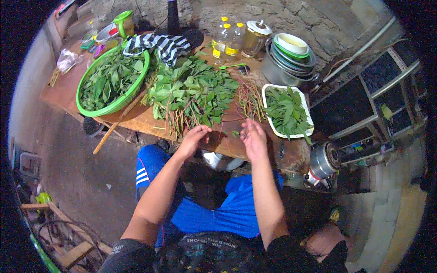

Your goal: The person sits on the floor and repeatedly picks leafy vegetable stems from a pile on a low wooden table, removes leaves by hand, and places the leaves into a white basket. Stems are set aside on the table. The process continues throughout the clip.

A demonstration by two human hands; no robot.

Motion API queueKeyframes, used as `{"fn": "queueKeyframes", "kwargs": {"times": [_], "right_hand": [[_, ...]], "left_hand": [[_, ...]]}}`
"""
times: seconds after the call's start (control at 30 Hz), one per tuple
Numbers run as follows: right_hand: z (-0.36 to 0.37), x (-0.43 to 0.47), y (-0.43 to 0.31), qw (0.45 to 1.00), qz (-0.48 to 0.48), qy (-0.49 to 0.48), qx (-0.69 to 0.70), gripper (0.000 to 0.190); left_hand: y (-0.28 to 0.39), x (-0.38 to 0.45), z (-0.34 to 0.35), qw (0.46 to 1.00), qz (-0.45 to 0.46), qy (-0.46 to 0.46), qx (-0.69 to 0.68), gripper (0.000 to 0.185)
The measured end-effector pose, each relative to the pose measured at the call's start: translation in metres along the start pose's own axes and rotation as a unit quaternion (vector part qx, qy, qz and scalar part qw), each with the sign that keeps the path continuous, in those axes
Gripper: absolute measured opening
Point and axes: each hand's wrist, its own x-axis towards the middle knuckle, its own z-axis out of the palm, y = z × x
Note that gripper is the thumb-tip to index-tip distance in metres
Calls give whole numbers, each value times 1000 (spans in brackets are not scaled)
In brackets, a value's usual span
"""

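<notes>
My left hand (196,139), its fingers loosely curled with nothing seen in them, is just in front of a bundle of leafy stems (191,88). To its right my right hand (254,139) is half open, palm turned inward; no held thing shows. Thin reddish stems and a small leaf scrap (235,134) lie on the wooden table (222,145) between the hands. Beyond my right hand is a pile of bare stems (251,97). Picked green leaves (286,111) fill a white plastic basket (311,123) beside that pile.
A green basket (112,111) of leaves stands at left, partly under a striped cloth (160,46). A wooden stick (114,128) juts past the table edge. Plastic bottles (235,42), a lidded jar (254,39) and stacked pots (278,65) stand behind. A stove burner (324,160) is at right.
</notes>
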Motion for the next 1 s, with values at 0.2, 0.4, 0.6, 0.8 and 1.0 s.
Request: {"fn": "queueKeyframes", "kwargs": {"times": [0.2,0.4,0.6,0.8,1.0], "right_hand": [[24,-42,60,947,23,-128,-294,38],[38,-51,57,894,81,-259,-355,23],[34,-30,23,919,-7,-139,-369,22],[30,57,-52,926,-109,-12,-361,52],[42,118,-86,726,-257,82,-633,77]], "left_hand": [[-7,5,-4,1000,11,6,-13,23],[-8,8,-6,990,107,82,30,26],[0,8,-13,980,84,179,2,33],[-10,12,-14,984,89,153,34,32],[-18,18,-18,982,100,159,30,26]]}}
